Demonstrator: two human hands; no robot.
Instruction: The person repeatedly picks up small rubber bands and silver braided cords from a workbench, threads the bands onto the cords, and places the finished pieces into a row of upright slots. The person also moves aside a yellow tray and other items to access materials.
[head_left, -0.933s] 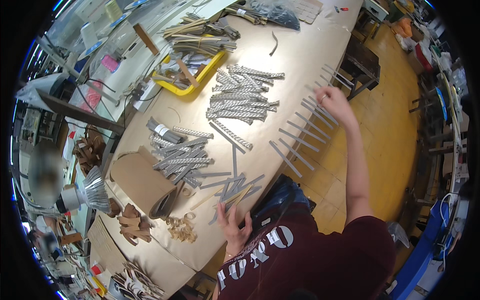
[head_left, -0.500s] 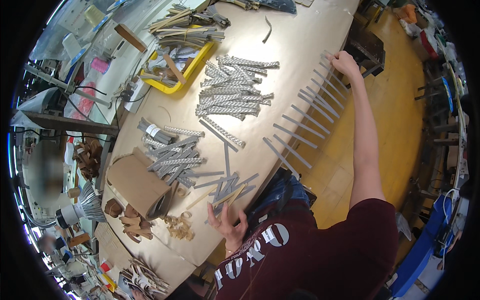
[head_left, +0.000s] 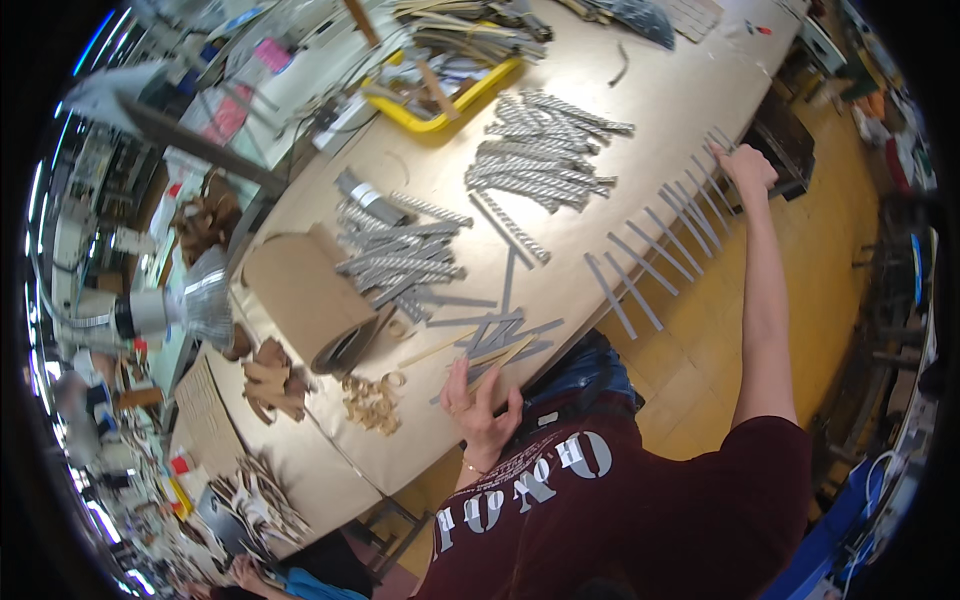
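My right hand (head_left: 748, 170) is closed at the table's right edge, at the far end of a row of flat grey strips (head_left: 664, 265). A narrow grey strip (head_left: 716, 138) pokes out past its fingertips. The strips in the row lie side by side, with their ends jutting over the edge. My left hand (head_left: 483, 410) rests near the table's front edge, fingers apart, beside a loose pile of grey strips (head_left: 497, 328). Its fingertips touch or lie close to some tan strips (head_left: 515, 350) in that pile; contact is hard to make out.
Braided silver-grey straps (head_left: 545, 150) lie heaped mid-table. More straps and grey strips (head_left: 400, 250) lie left of them, near a brown cardboard roll (head_left: 305, 295). A yellow tray (head_left: 440, 120) stands behind. Tan curled scraps (head_left: 370, 403) and a lamp (head_left: 190, 305) are at left.
The view has shifted, so the table appears further right. My right hand stays at the row's far end, and my left hand stays by the pile. No strip has clearly moved.
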